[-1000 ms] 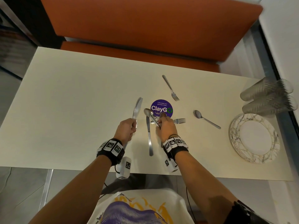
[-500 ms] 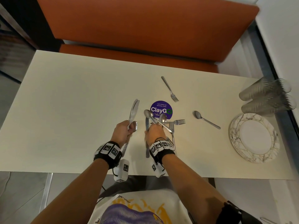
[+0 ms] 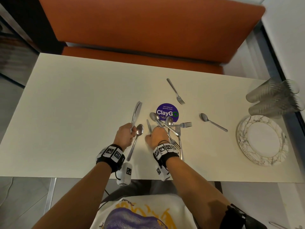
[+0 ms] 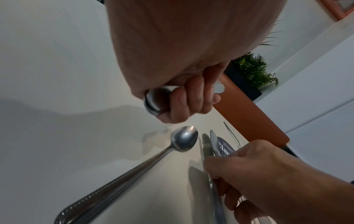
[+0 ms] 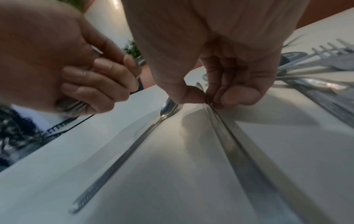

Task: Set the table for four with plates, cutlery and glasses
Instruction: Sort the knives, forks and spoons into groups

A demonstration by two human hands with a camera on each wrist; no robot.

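Observation:
My left hand (image 3: 125, 136) grips a bundle of table knives (image 3: 136, 110) by the handles, blades pointing away from me. A spoon (image 3: 139, 130) lies flat on the cream table (image 3: 74, 113) just right of that hand, seen close in the left wrist view as the spoon (image 4: 184, 139). My right hand (image 3: 156, 138) is down on the table, thumb and fingers pinching a single knife (image 5: 237, 150) that lies there, its blade tip (image 3: 148, 125) pointing away. The right hand (image 5: 208, 98) holds it near the middle. The left hand (image 4: 187, 98) wraps the knife handle ends (image 4: 156, 101).
A crossed pile of spoons and forks (image 3: 171, 128) lies right of my right hand, partly over a purple round sticker (image 3: 167, 111). A lone fork (image 3: 176, 91) and a lone spoon (image 3: 212, 122) lie farther out. Stacked plates (image 3: 262, 139) and tipped glasses (image 3: 274, 98) sit at the right edge. An orange bench (image 3: 148, 30) runs behind.
My right hand left the cutlery pile, moved left toward me and now pinches the lone knife. A spoon now lies on the table beside my left hand.

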